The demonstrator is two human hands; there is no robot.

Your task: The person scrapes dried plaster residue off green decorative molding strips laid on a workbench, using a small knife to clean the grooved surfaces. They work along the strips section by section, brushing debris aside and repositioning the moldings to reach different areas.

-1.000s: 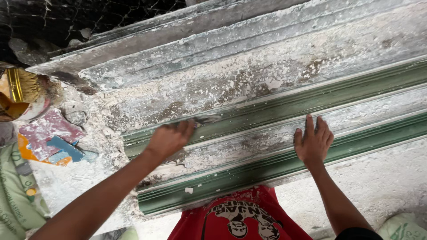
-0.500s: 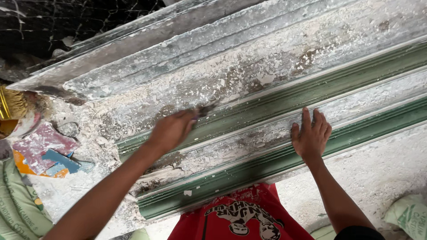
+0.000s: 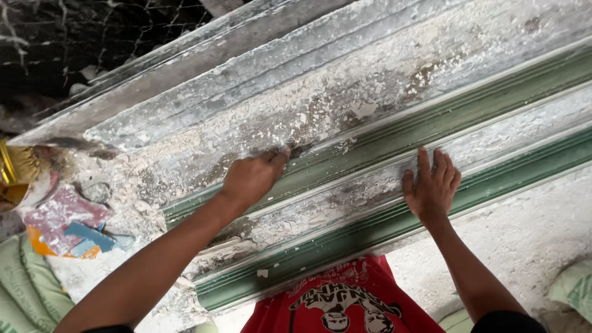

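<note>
Midway through scraping: my left hand pinched a scraper against the plaster-crusted green moulding; my right hand lay spread, steadying it. Next stroke needed firm pressure.

The left hand is closed around something at its fingertips, but the fingers hide it – can't tell what kind of tool it is, just a dark bit poking out. The long green mould runs off the right edge, so its full length isn't visible. At the left edge a yellow brush is cut off. The sack in the bottom left corner is only partly in frame, and the netting up top is too dark to make out.
</note>
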